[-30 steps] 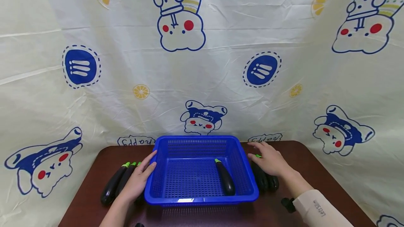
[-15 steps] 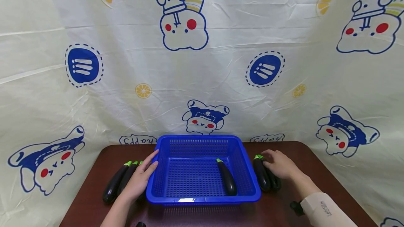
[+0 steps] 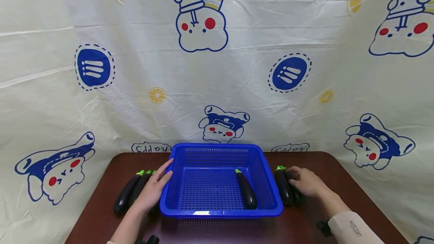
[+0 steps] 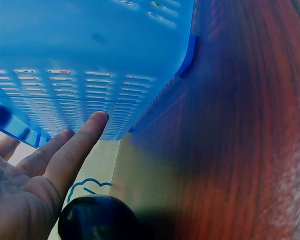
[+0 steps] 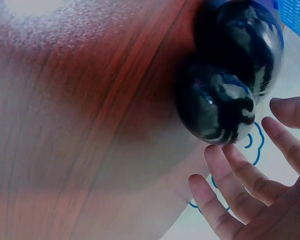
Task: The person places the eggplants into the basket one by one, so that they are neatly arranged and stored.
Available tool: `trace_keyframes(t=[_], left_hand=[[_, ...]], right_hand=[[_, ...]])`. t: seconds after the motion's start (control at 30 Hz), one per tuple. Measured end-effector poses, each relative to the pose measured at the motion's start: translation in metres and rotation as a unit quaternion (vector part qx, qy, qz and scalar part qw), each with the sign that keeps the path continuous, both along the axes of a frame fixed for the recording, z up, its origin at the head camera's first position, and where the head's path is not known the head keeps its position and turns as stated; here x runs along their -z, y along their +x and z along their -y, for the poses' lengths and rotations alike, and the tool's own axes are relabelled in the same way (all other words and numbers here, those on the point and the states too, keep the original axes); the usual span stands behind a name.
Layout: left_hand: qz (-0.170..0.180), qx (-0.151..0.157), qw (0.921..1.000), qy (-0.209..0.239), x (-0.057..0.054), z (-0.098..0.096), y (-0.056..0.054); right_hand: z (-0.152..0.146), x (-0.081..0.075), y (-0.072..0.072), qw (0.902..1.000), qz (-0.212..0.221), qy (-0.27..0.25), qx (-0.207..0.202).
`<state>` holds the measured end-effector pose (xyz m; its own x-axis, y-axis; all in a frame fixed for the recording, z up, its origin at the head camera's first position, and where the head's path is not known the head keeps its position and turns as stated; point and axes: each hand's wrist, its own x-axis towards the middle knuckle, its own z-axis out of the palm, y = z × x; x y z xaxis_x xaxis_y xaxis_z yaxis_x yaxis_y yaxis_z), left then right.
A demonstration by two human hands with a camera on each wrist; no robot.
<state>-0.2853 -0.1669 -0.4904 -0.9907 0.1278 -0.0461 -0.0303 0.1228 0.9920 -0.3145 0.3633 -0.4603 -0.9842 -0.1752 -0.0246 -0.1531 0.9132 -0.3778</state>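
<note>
A blue slotted plastic basket [image 3: 221, 212] stands mid-table with one eggplant [image 3: 246, 190] lying in its right half. My left hand [image 3: 153, 191] rests against the basket's left side, its fingers fairly straight along the outer wall [image 4: 80, 45] in the left wrist view. To the right of the basket lie two eggplants [image 3: 284, 186] side by side, green stems toward the back. Beside the outer one [image 5: 214, 105], my right hand [image 3: 307, 182] has its fingers spread and loosely bent, close around its far side; whether the fingertips touch it is hard to tell.
Several eggplants [image 3: 128, 193] lie left of the basket, partly behind my left forearm. All stands on a dark brown wooden table [image 3: 203, 232] with rounded back corners. A white printed cloth [image 3: 237, 86] hangs behind it.
My right hand has drawn back from over the right-hand eggplants to the outer one's right side, uncovering their stems. My left hand stays on the basket. The head view has shifted slightly.
</note>
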Motion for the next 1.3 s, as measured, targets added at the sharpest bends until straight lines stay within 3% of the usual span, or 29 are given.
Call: trace_keyframes(t=[0.47,0.87,1.3], left_hand=[[0.002,-0.012,0.9999,0.012,0.005,0.002,0.001],[0.005,0.024,0.9990,0.037,0.011,-0.005,0.003],[-0.004,0.000,0.9999,0.011,0.002,-0.001,-0.002]], right_hand=[[0.000,0.011,-0.006,0.9999,0.007,0.008,0.011],[-0.014,0.022,0.006,0.9980,0.050,-0.009,0.037],[-0.016,0.010,-0.006,1.0000,0.003,-0.002,0.008]])
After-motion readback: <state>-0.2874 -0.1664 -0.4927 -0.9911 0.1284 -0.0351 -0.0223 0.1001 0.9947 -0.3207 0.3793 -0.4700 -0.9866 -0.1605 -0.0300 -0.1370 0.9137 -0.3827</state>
